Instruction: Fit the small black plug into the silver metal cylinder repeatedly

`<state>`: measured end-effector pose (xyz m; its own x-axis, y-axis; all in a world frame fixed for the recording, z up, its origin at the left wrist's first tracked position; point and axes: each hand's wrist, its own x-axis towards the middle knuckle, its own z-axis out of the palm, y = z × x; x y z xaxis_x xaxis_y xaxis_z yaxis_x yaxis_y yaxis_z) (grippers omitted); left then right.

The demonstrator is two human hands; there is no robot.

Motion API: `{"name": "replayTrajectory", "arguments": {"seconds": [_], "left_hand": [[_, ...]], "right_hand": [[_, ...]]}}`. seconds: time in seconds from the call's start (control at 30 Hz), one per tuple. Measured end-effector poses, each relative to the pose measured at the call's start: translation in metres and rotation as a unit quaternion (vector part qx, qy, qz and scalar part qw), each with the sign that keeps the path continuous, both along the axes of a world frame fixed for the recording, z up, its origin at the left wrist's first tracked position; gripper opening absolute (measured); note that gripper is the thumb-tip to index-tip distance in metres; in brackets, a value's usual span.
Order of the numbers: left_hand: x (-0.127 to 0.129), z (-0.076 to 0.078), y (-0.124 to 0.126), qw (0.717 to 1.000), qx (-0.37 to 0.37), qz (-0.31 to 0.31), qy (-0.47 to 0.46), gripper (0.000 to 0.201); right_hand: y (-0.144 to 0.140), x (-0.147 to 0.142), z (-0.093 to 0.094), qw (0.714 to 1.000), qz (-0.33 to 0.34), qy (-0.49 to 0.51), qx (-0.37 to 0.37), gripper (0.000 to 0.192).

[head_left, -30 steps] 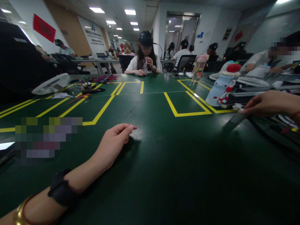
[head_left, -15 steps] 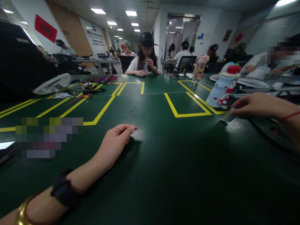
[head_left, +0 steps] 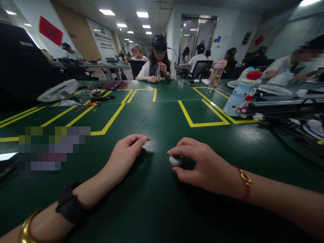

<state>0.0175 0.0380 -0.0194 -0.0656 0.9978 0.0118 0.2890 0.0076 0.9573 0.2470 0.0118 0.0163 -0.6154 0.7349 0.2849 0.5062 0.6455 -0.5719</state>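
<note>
Green table point(head_left: 152, 212), seen from the wearer's seat. Right hand point(head_left: 202, 163) at near centre: thumb and fingers clamped on the sides of a small cylinder point(head_left: 176, 161), pale rim, dark top, set close to the tabletop; whether its base touches cannot be told. Red cord bracelet point(head_left: 246, 194) with gold link on that wrist. Left hand point(head_left: 124, 152) lies just left of the cylinder, apart from it, back of hand up, thumb and forefinger together, nothing visible between them; black wristband point(head_left: 70, 204) and gold bangle point(head_left: 26, 229) on that arm. Yellow tape point(head_left: 210, 124) marks boxes beyond both hands. Far right: pale blue bottle point(head_left: 233, 98) upright, dark cables point(head_left: 275, 135) nearer the edge. Far left: white vented case point(head_left: 57, 91), red wires point(head_left: 88, 106). Opposite, a person in white point(head_left: 143, 71), one hand raised near the mouth.
</note>
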Motion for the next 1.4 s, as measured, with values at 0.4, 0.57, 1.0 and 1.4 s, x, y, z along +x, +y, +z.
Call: {"name": "replayTrajectory", "arguments": {"seconds": [0.4, 0.57, 1.0, 1.4], "left_hand": [[0.033, 0.032, -0.027, 0.945, 0.172, -0.209, 0.186, 0.018], [0.037, 0.036, -0.024, 0.949, 0.176, -0.193, 0.174, 0.015], [0.027, 0.002, -0.018, 0.909, 0.139, -0.228, 0.320, 0.013], [-0.007, 0.023, -0.004, 0.975, 0.057, -0.075, 0.201, 0.033]], "right_hand": [[0.004, 0.009, -0.031, 0.999, -0.035, 0.008, -0.024, 0.041], [0.003, 0.008, -0.028, 0.999, -0.046, -0.004, -0.002, 0.039], [-0.003, 0.007, -0.029, 0.995, -0.100, -0.017, -0.006, 0.032], [0.090, 0.128, 0.020, 0.893, -0.361, -0.266, 0.034, 0.045]]}}
